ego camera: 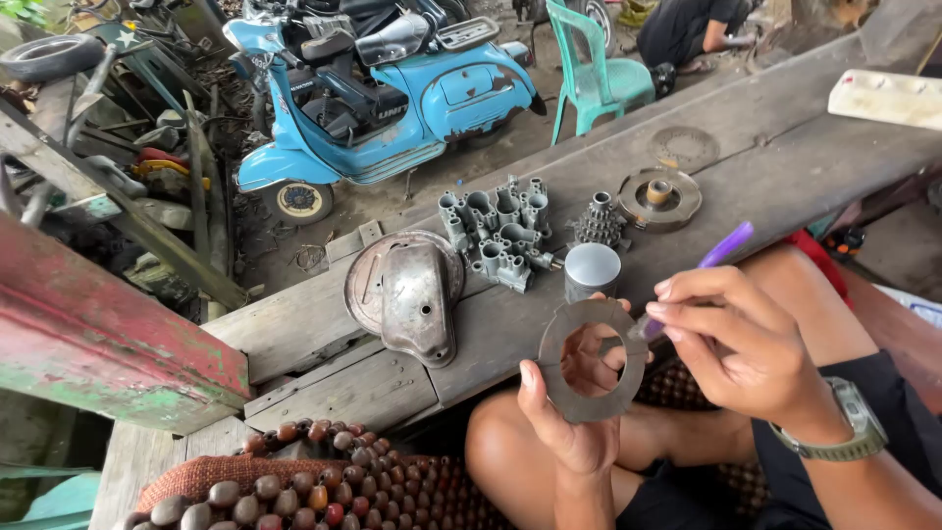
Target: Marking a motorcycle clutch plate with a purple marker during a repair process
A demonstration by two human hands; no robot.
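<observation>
My left hand (574, 412) holds a flat grey metal ring (554, 378) upright in front of me, thumb on its left rim, fingers showing through the hole. My right hand (741, 344) grips a purple-handled brush (724, 247) and touches its tip to the ring's right edge. Just beyond the ring, on the wooden plank bench (785, 147), stands a grey piston (592, 270). A watch sits on my right wrist.
On the bench lie a rusty metal cover (412, 290), a grey cast part with several tubes (498, 234), a small gear cluster (599, 224) and a round clutch plate (659, 196). A blue scooter (392, 98) and green chair (599, 79) stand beyond. A beaded seat mat (324, 481) lies near left.
</observation>
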